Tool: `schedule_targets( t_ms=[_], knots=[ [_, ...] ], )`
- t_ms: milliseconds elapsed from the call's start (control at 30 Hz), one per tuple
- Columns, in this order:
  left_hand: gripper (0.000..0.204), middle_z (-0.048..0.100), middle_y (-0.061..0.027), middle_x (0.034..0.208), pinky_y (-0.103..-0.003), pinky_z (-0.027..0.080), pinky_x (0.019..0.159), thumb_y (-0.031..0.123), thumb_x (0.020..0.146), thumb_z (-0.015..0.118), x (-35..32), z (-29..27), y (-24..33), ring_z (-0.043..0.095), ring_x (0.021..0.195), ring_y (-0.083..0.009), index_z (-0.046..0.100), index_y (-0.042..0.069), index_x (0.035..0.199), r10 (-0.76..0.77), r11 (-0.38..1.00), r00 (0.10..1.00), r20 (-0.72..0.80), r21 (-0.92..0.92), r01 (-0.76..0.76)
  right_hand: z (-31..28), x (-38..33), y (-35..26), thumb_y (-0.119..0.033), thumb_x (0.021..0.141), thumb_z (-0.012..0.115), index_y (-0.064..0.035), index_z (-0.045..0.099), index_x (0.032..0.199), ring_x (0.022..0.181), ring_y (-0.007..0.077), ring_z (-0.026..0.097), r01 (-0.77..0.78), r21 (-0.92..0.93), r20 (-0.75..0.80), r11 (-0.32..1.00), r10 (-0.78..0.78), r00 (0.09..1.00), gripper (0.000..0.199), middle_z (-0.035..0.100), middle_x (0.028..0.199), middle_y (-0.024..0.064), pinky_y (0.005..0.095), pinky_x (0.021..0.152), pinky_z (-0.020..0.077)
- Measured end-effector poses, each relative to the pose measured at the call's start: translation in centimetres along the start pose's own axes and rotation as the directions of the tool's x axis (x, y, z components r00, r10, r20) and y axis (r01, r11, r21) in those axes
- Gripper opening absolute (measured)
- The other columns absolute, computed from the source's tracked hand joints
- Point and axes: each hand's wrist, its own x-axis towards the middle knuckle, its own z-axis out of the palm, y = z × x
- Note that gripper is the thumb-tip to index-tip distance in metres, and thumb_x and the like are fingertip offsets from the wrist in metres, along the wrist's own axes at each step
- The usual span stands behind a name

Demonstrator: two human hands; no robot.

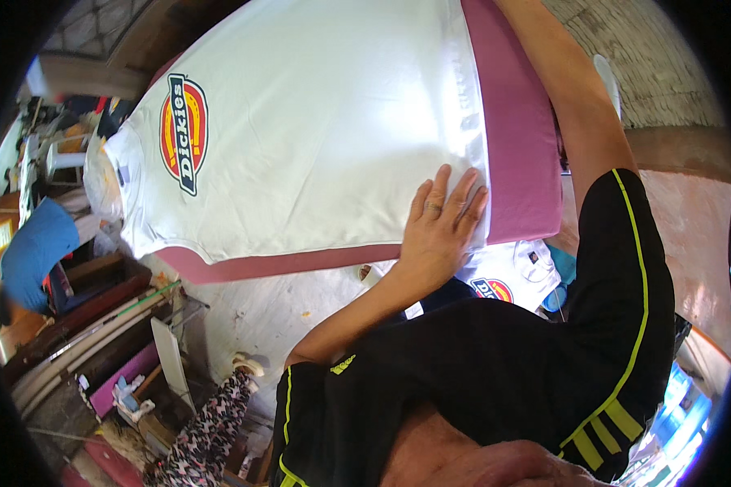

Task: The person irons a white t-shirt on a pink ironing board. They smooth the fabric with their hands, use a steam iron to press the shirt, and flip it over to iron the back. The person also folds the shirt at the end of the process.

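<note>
A white T-shirt (317, 122) with a red, yellow and dark printed emblem (184, 134) lies spread over a board covered in dusky pink cloth (524, 154). My left hand (440, 226) rests flat on the shirt close to its hem, fingers stretched out, a ring on one of them. It holds nothing. My right forearm (556, 69) reaches up along the board's right end, and the hand itself is cut off by the top edge. The shirt's neck end points to the left.
Another white shirt (516, 272) with a similar emblem lies below the board's right end. At lower left, a person's patterned trouser leg (207, 430) shows near long pipes (81, 345) and boxes. A blue cloth (36, 252) hangs at far left.
</note>
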Motion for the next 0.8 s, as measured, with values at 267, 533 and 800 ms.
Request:
schedule_targets(
  t_ms=[267, 533, 800],
  knots=[
    [0.083, 0.034, -0.02, 0.153, -0.06, 0.023, 0.113, 0.024, 0.071, 0.081, 5.0, 6.9, 2.3, 0.03, 0.142, -0.0454, 0.045, 0.004, 0.143, 0.055, 0.996, 0.998, 0.005, 0.072, -0.055, -0.4, -0.1, 9.3, -0.016, 0.085, 0.064, -0.0092, 0.058, 0.124, 0.108, 0.0415, 0.062, 0.003, -0.121, -0.064, 0.993, -0.011, 0.998, 0.04, 0.067, 0.11, 0.0257, 0.0464, 0.092, 0.0493],
    [0.073, 0.038, -0.0194, 0.151, -0.059, 0.022, 0.111, 0.034, 0.082, 0.072, 3.4, 0.8, -0.6, 0.029, 0.142, -0.0427, 0.044, 0.003, 0.141, -0.013, 0.992, 0.997, 0.072, -0.127, 0.022, -3.4, -15.1, -0.3, -0.013, 0.092, 0.056, 0.003, 0.055, 0.118, 0.109, 0.0444, 0.057, 0.271, 0.0, -0.077, 0.962, -0.271, 0.96, 0.03, 0.061, 0.113, 0.0291, 0.0469, 0.095, 0.047],
    [0.071, 0.028, -0.0256, 0.156, -0.063, 0.02, 0.111, 0.042, 0.092, 0.059, -5.2, -7.5, -10.1, 0.023, 0.144, -0.0483, 0.038, 0.002, 0.147, -0.372, 0.832, 0.92, -0.123, 0.396, 0.389, -7.5, -30.4, -1.3, -0.035, 0.099, 0.056, -0.0139, 0.046, 0.144, 0.129, 0.0263, 0.051, 0.366, -0.396, 0.173, 0.842, -0.323, 0.93, 0.051, 0.051, 0.144, 0.0086, 0.0439, 0.106, 0.0423]
  ],
)
